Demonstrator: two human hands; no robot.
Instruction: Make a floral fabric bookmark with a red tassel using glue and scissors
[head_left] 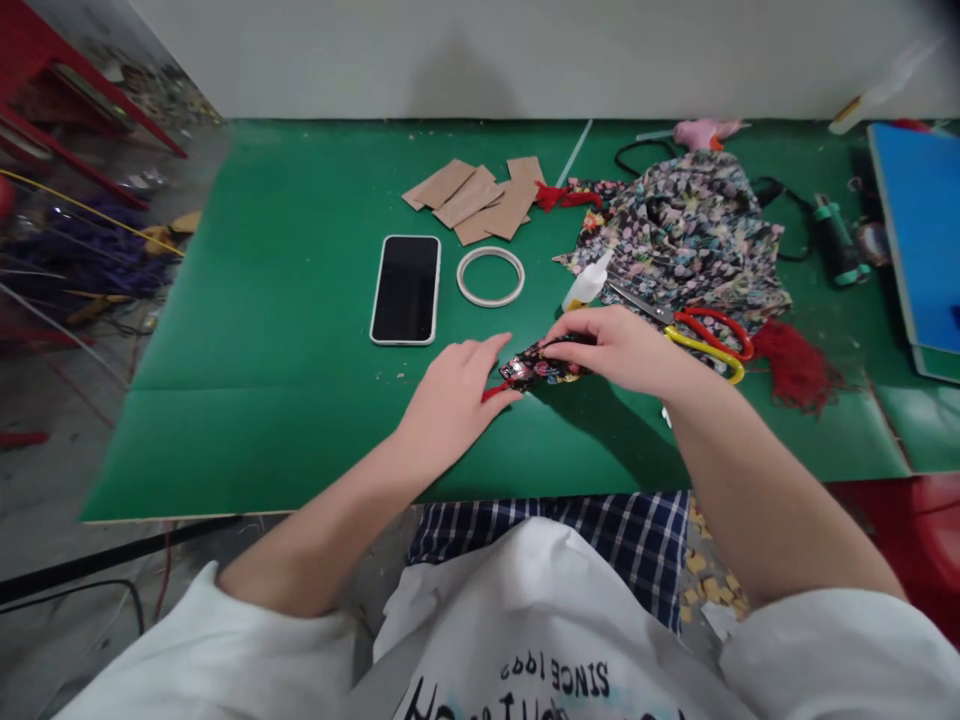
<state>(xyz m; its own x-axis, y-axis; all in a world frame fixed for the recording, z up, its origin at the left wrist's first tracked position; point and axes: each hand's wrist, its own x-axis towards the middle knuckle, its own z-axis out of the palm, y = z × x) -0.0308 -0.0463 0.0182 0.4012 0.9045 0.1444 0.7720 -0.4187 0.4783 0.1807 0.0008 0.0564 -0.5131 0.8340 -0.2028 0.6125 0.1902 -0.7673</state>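
My right hand (619, 350) pinches a small floral fabric piece (541, 366) between thumb and fingers, low over the green table. A glossy patch shows at its left end, where red thread (495, 391) sticks out. Around that end lies my left hand (454, 395), thumb and forefinger stretched apart, with the red thread running beside its thumb. Part of the fabric piece is hidden under my right fingers. Just beyond my right hand are a white glue bottle (587, 283) with a pointed nozzle and scissors (705, 340) with red and yellow handles.
Brown cardboard pieces (480, 197), a phone (407, 290) and a tape roll (491, 277) lie farther back on the green table (285, 330). To the right are crumpled floral cloth (690, 220), red thread (797, 365), a pink glue gun (705, 134) and a blue board (919, 220).
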